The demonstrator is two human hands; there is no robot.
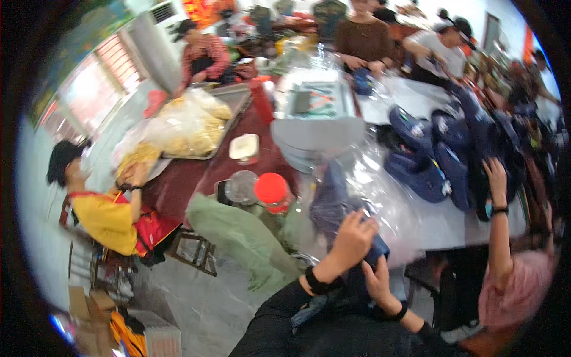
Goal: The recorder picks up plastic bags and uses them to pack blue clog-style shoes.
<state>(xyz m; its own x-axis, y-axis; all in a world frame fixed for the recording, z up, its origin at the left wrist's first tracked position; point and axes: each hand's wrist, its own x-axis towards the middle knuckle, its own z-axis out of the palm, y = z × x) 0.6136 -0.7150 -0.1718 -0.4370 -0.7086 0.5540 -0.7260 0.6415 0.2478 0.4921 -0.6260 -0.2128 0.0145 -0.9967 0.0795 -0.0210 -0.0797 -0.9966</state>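
Observation:
Close to my body, a navy blue cap [377, 251] is between my two hands, mostly covered by them and blurred. My left hand [353, 239] is closed over its upper side, fingers bent. Lower down, my right hand [380, 287] grips its near edge with thumb and fingers. Just beyond, a clear plastic bag [389, 208] lies spread on the table, with dark blue fabric [329, 199] under or inside its film. To the right is a pile of navy caps [416, 169]; a co-worker's hand [495, 178] touches it.
Left of my hands are a red-lidded jar [272, 190], a clear round container [241, 187] and a green plastic sheet [238, 238] hanging off the table. A grey bin [315, 143] stands ahead. Co-workers sit around, one in yellow [104, 220]. A stool [193, 253] stands on the floor.

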